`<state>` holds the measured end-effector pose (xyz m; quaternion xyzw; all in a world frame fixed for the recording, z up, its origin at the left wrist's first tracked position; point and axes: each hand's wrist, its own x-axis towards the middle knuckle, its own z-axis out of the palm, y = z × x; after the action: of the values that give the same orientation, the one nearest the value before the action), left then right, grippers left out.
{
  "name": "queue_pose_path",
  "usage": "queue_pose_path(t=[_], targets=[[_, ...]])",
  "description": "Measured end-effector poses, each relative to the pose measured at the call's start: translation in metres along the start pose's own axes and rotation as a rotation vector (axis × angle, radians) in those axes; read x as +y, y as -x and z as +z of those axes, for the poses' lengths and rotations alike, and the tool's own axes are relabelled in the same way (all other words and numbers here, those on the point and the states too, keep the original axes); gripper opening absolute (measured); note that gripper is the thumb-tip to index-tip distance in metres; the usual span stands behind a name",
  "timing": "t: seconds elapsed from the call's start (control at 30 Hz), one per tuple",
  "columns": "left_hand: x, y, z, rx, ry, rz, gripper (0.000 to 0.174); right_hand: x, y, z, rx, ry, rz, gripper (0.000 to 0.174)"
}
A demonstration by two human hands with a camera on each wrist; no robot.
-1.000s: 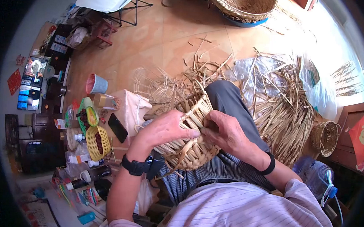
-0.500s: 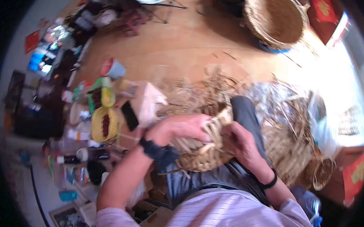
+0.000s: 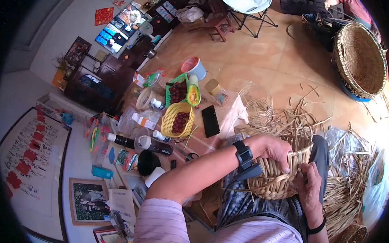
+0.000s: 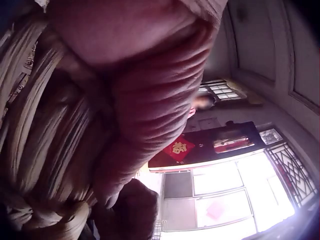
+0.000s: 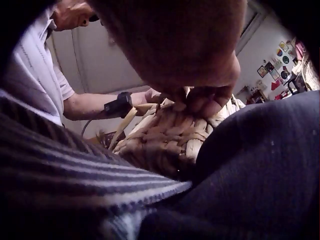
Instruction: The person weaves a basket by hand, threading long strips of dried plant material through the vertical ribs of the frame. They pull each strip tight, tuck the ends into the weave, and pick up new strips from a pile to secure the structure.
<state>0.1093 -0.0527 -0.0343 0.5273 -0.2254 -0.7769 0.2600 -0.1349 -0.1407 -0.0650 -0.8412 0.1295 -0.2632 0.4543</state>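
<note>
A partly woven straw basket (image 3: 273,185) lies tilted on the person's lap, with loose strands showing at its edge. The left hand (image 3: 274,152) grips its side, thumb lying along the upright strands. Close by, the right hand (image 3: 309,183) has bent fingers at the basket's right edge, pinching a strand there. Seen from the right wrist, those fingertips sit right at the top of the weave (image 5: 167,137). In the left wrist view the palm (image 4: 150,75) covers much of the straw wall (image 4: 45,145).
Dried straw (image 3: 350,193) is heaped on the floor at right, near a large woven basket (image 3: 360,59). To the left, a low table carries a phone (image 3: 210,121), a yellow basket (image 3: 166,120) of dark red fruit and several bottles. Another person's hand (image 3: 332,2) shows at top right.
The head view has swung left, so the scene has shifted right and more wall shows. Both hands stay on the straw basket, and the right hand's fingers have shifted slightly along its edge.
</note>
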Motion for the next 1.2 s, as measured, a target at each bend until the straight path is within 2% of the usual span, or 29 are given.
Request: queue_pose_path(t=[0.17,0.27,0.47,0.57,0.67,0.77,0.87,0.97,1.07,1.17,1.2], targets=[[0.002,-0.001,-0.006,-0.085,-0.024,-0.037,0.030,0.006,0.001,-0.002,-0.026,-0.081,0.067,0.028],[-0.004,-0.006,-0.003,-0.044,-0.035,0.041,0.030,0.012,0.005,0.004,0.028,0.001,-0.017,0.033],[-0.007,0.001,0.002,0.050,-0.037,0.128,0.042,0.015,0.016,-0.006,-0.071,0.369,-0.141,0.044],[-0.014,-0.005,0.001,0.081,-0.051,0.258,0.049,0.008,0.010,-0.010,-0.022,0.345,-0.263,0.036],[-0.010,0.002,0.009,0.155,-0.156,0.350,0.053,0.011,0.009,-0.011,-0.027,0.312,-0.296,0.038],[-0.013,-0.001,0.006,0.147,-0.164,0.324,0.059,0.014,0.011,-0.013,-0.059,0.374,-0.335,0.045],[-0.011,-0.006,-0.001,0.006,-0.180,0.254,0.065,0.011,0.011,-0.014,-0.069,0.424,-0.398,0.044],[-0.019,-0.007,-0.001,0.121,-0.090,0.222,0.062,0.004,0.005,-0.017,-0.063,0.439,-0.384,0.043],[-0.010,0.002,0.005,0.078,-0.069,0.221,0.055,0.007,0.000,-0.019,-0.114,0.452,-0.362,0.037],[-0.013,-0.015,0.005,0.133,-0.371,0.258,0.057,0.008,-0.010,-0.022,-0.175,0.364,-0.372,0.034],[-0.010,-0.012,0.009,0.212,-0.494,0.305,0.059,0.011,-0.009,-0.022,-0.183,0.327,-0.368,0.032]])
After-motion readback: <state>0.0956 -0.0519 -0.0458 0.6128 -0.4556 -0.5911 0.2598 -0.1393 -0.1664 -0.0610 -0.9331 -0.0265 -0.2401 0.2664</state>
